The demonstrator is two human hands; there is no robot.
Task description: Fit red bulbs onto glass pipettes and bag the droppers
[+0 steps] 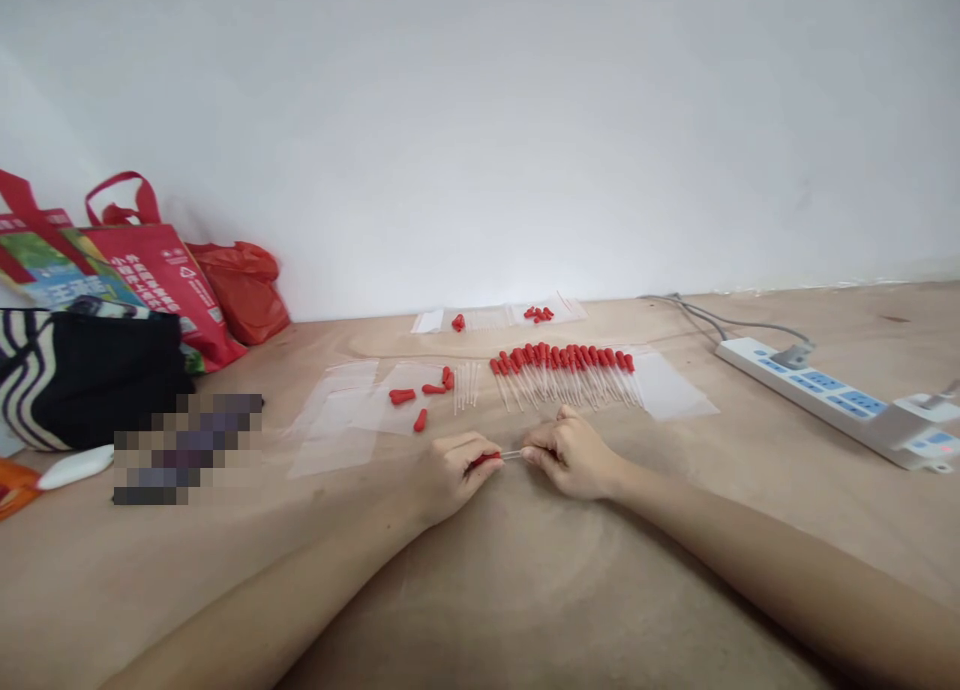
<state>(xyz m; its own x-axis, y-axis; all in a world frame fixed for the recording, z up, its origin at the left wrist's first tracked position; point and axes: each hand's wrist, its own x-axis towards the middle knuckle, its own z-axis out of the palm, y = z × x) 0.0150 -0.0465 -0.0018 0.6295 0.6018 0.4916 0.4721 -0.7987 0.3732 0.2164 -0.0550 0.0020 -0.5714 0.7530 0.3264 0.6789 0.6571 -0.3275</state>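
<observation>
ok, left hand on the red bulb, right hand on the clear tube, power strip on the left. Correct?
One slip: the power strip is on the right in the head view. The left hand is on the red bulb and the right hand on the clear tube, as stated.

On the desk (517,600), a white power strip (806,382) lies at the right, grey cords (742,323) trailing towards the wall (480,150). At the left, a red shopping bag (161,260) stands beside a red plastic bag (244,292), behind black striped cloth (112,370).
</observation>
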